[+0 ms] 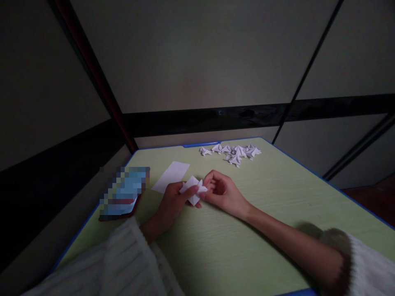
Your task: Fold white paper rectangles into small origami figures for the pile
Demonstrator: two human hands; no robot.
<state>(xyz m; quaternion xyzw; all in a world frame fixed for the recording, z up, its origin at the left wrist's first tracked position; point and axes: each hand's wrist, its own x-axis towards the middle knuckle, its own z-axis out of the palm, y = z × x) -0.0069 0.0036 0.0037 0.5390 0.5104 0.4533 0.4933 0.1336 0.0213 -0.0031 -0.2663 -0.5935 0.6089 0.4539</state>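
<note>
A small piece of folded white paper [193, 183] is held above the middle of the table. My left hand [176, 201] grips it from the left, thumb pressed on its face and fingers behind. At its right side, my right hand [222, 192] pinches a small pointed flap between thumb and fingertip, the other fingers curled. Just behind my left hand lies a flat sheet of white paper [173, 174]. Several folded paper figures [239, 152] with pointed limbs sit in a cluster toward the far edge.
The light green table [247, 255] has a blue rim. On its left side lies a phone-like device [123, 195] in a dark red case, its screen blurred out. A blue strip [202, 144] sits at the far edge. Cabinet panels [197, 61] stand close behind the table.
</note>
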